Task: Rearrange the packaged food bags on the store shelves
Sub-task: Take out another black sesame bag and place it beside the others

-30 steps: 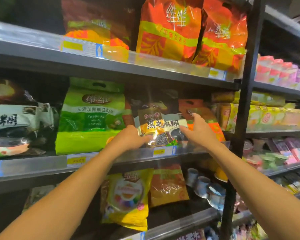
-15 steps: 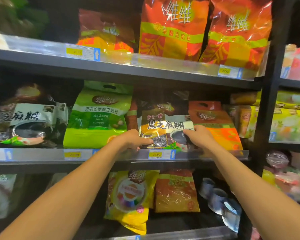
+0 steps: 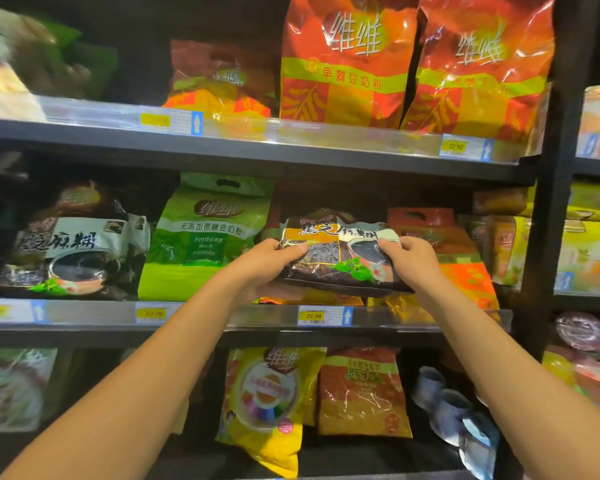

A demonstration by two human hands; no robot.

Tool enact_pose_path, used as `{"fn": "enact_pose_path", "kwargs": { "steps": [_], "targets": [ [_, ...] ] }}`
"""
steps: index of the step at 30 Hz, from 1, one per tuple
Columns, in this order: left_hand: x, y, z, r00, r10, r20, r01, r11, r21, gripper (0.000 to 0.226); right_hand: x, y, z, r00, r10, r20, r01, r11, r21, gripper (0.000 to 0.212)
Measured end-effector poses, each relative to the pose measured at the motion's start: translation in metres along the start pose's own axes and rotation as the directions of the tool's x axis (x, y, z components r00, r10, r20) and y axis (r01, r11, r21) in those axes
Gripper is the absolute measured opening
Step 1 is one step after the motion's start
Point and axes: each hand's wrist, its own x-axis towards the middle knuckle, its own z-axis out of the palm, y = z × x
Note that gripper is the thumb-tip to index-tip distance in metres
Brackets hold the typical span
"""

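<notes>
- Gripping the dark sesame bag [image 3: 340, 258] at both of its ends, we hold it tilted, printed face turned up toward us, over the front of the middle shelf [image 3: 84, 315].
- Our left hand [image 3: 267, 263] clasps the bag's left end, thumb on the front and the other fingers curled beneath it.
- Our right hand [image 3: 411, 261] clasps the right end the same way, thumb pressed on the picture of a bowl.
- The bag sits before the gap between the green soybean bag [image 3: 205, 237], standing just to its left, and the orange bag [image 3: 465, 271], standing just to its right.
- Our right hand overlaps that orange bag in view.
- Under the bag's lower edge some flat orange and yellow packaging [image 3: 326, 299] lies on the shelf; we cannot tell whether the bag touches it.
- A yellow price tag [image 3: 314, 316] reading 22.90 sits on the shelf lip right below the bag.
- Farther left on the same shelf sits a second dark bag [image 3: 73, 244] with the same lettering.
- On the upper shelf [image 3: 326, 157] two tall red bags [image 3: 343, 64] stand side by side, touching.
- Below, a yellow bag [image 3: 267, 403] and a brown-orange bag [image 3: 361, 393] stand together, with bluish cups [image 3: 454, 410] to their right.
</notes>
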Motion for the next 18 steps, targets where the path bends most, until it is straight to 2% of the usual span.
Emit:
{"fn": "enact_pose_path", "kwargs": {
  "steps": [4,7,10,12,15,18],
  "targets": [
    [-0.027,-0.018,0.006,0.999,0.028,0.018,-0.027,0.995,-0.094,0.051,-0.026,0.01,-0.01,0.999,-0.001,0.036,-0.002,0.997,0.073,0.04],
    [-0.043,-0.034,0.011,0.998,0.052,-0.02,-0.054,0.987,-0.151,0.046,-0.048,0.022,-0.017,0.998,-0.019,0.055,0.011,0.991,0.133,0.028],
    [-0.067,-0.051,0.014,0.996,0.085,0.015,-0.082,0.987,-0.141,0.04,-0.074,0.034,-0.023,0.996,-0.033,0.081,0.009,0.959,0.282,0.022],
    [-0.083,-0.067,0.016,0.994,0.111,0.015,-0.108,0.983,-0.152,0.039,-0.09,0.049,-0.025,0.989,-0.02,0.149,-0.038,0.925,0.378,0.028],
    [-0.109,-0.095,0.019,0.991,0.136,-0.016,-0.136,0.973,-0.184,0.044,-0.117,0.069,-0.023,0.942,0.023,0.335,-0.185,0.869,0.459,0.046],
    [-0.13,-0.126,0.022,0.986,0.154,-0.056,-0.162,0.969,-0.187,0.047,-0.143,0.083,-0.016,0.887,0.061,0.458,-0.309,0.816,0.489,0.047]
  ]
}}
